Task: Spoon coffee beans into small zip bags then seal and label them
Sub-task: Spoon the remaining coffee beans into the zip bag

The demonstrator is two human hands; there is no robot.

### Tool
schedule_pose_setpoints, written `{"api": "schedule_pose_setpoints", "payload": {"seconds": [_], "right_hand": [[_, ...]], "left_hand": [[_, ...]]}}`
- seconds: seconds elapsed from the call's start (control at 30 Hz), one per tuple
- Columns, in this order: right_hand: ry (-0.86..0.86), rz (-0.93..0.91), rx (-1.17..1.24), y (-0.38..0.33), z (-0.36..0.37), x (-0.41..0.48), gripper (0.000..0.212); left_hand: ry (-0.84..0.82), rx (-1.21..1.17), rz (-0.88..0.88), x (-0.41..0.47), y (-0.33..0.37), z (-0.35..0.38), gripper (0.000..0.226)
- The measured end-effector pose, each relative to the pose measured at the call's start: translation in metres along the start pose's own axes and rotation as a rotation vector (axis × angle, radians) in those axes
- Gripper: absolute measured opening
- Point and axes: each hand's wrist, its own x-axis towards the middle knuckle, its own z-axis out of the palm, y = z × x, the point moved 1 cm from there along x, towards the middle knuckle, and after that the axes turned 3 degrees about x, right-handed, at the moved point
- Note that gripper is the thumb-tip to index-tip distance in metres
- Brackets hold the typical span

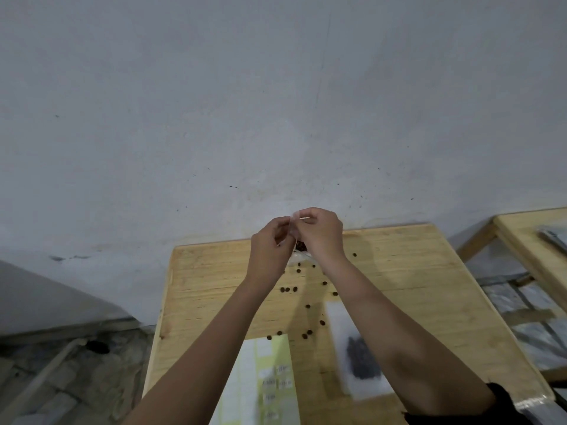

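Above the far edge of the wooden table (399, 271) both my hands hold up a small clear zip bag (293, 233). My left hand (270, 243) pinches its top on the left and my right hand (320, 233) pinches it on the right. Dark coffee beans (301, 246) show in the bag between my wrists. Loose coffee beans (288, 289) lie scattered over the table below. A second zip bag with beans (360, 360) lies flat under my right forearm. A sheet of labels (270, 381) lies at the near edge.
A grey wall rises just behind the table. Another wooden table (530, 237) with dark packets stands at the right. Rough floor and a plank lie at the lower left.
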Motion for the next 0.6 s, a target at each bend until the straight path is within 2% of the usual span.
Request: {"api": "schedule_pose_setpoints", "payload": {"seconds": [0.1, 0.23, 0.37, 0.5, 0.6], "right_hand": [[-0.008, -0.006, -0.064, -0.005, -0.001, 0.000, 0.016], [-0.049, 0.038, -0.042, -0.010, -0.004, 0.005, 0.028], [-0.088, 0.061, -0.043, -0.015, -0.005, 0.009, 0.025], [-0.121, 0.066, -0.021, -0.017, -0.007, 0.012, 0.016], [-0.147, 0.009, -0.149, -0.012, -0.009, 0.016, 0.017]], "left_hand": [[0.049, 0.104, 0.049, 0.003, 0.001, -0.001, 0.018], [0.031, 0.252, 0.150, 0.013, 0.003, -0.009, 0.024], [0.014, 0.368, 0.215, 0.024, -0.001, -0.014, 0.027], [-0.007, 0.359, 0.204, 0.027, -0.004, -0.014, 0.026], [0.052, 0.316, 0.094, 0.035, -0.007, -0.025, 0.028]]}}
